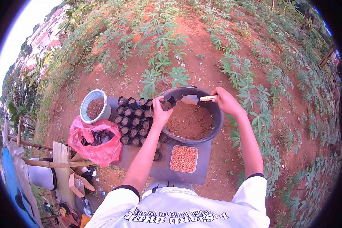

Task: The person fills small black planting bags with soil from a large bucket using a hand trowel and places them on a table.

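Note:
My left hand [161, 113] grips a small black plastic seedling bag [168, 103] by its side, over the left rim of a black basin [217, 125]. Reddish-brown soil [192, 121] fills much of that basin. Closed round the pale handle of a hand trowel [193, 99], my right hand [225, 102] is at the basin's upper right. The trowel's blade points left toward the bag's mouth, a small gap from it. Left of my left hand, several black seedling bags filled with soil [134, 121] stand in rows on the table.
A pale bucket [107, 112] holding dark soil stands at the table's left. Below it, a pink plastic bag [89, 146] contains black plastic. A clear tub of orange-tan kernels [184, 159] sits near the table's [161, 173] front edge. Leafy plants [165, 41] grow in red ground beyond.

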`<act>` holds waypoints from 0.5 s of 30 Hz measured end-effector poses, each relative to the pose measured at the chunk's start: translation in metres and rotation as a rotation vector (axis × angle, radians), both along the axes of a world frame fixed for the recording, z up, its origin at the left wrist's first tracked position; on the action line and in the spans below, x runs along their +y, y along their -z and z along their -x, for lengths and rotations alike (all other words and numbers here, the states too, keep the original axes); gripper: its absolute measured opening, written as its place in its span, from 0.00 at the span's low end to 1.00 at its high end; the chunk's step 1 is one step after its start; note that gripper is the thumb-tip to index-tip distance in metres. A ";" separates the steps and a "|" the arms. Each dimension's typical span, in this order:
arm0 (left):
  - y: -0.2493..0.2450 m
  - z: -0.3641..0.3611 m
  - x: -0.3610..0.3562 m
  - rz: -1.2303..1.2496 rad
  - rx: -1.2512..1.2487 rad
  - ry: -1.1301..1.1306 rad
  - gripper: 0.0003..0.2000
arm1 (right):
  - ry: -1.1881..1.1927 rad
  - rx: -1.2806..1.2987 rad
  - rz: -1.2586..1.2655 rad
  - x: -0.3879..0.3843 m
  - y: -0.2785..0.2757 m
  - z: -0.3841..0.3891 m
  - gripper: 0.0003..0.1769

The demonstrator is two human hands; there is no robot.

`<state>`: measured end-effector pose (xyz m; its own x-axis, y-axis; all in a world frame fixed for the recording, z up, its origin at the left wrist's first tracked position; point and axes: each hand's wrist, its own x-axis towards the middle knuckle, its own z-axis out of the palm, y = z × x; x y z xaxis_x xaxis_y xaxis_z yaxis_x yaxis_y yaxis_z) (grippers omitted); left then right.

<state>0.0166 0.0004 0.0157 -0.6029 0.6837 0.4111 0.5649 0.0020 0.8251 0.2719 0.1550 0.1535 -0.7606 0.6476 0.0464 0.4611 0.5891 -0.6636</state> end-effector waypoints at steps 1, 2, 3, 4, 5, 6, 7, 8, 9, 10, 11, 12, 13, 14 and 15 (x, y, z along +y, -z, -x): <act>-0.002 -0.001 -0.001 0.017 -0.020 0.005 0.32 | -0.010 -0.016 0.010 -0.002 -0.001 0.005 0.09; -0.005 -0.001 -0.001 0.011 -0.022 0.005 0.32 | -0.018 -0.030 0.016 -0.002 -0.003 0.010 0.08; -0.006 -0.001 -0.002 0.056 -0.091 0.040 0.32 | -0.015 -0.032 0.010 -0.002 -0.003 0.015 0.08; -0.008 -0.002 -0.003 0.105 -0.161 0.079 0.32 | -0.042 -0.025 -0.035 -0.003 0.000 0.020 0.09; 0.005 0.001 0.001 0.051 -0.114 0.093 0.34 | -0.065 -0.019 -0.079 -0.006 0.002 0.023 0.09; 0.002 0.000 -0.001 0.048 -0.116 0.105 0.34 | -0.053 -0.022 -0.081 -0.009 -0.001 0.026 0.09; -0.001 -0.001 -0.002 0.044 -0.071 0.119 0.35 | -0.057 -0.055 -0.074 -0.013 -0.006 0.030 0.09; -0.004 -0.002 -0.003 0.040 -0.026 0.134 0.36 | -0.060 -0.087 -0.065 -0.017 -0.009 0.035 0.09; -0.005 -0.002 -0.004 0.046 -0.056 0.147 0.36 | -0.046 -0.089 -0.067 -0.021 -0.010 0.040 0.09; -0.006 -0.001 -0.005 0.044 -0.058 0.162 0.36 | -0.049 -0.120 -0.076 -0.023 -0.010 0.045 0.09; -0.007 -0.001 -0.005 0.053 -0.052 0.167 0.37 | -0.049 -0.154 -0.085 -0.026 -0.011 0.048 0.10; -0.007 -0.001 -0.005 0.059 -0.048 0.174 0.37 | -0.030 -0.164 -0.089 -0.029 -0.014 0.052 0.10; -0.008 -0.001 -0.005 0.053 -0.059 0.191 0.37 | -0.059 -0.188 -0.127 -0.032 -0.016 0.058 0.09; -0.009 -0.001 -0.005 0.047 -0.068 0.212 0.37 | -0.088 -0.213 -0.165 -0.036 -0.019 0.062 0.09; -0.008 -0.001 -0.005 0.049 -0.075 0.216 0.37 | -0.070 -0.224 -0.169 -0.040 -0.023 0.067 0.09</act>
<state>0.0172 -0.0041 0.0240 -0.4683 0.8181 0.3338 0.4933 -0.0713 0.8669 0.2046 0.1155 0.1768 -0.8066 0.5906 -0.0249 0.5394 0.7182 -0.4396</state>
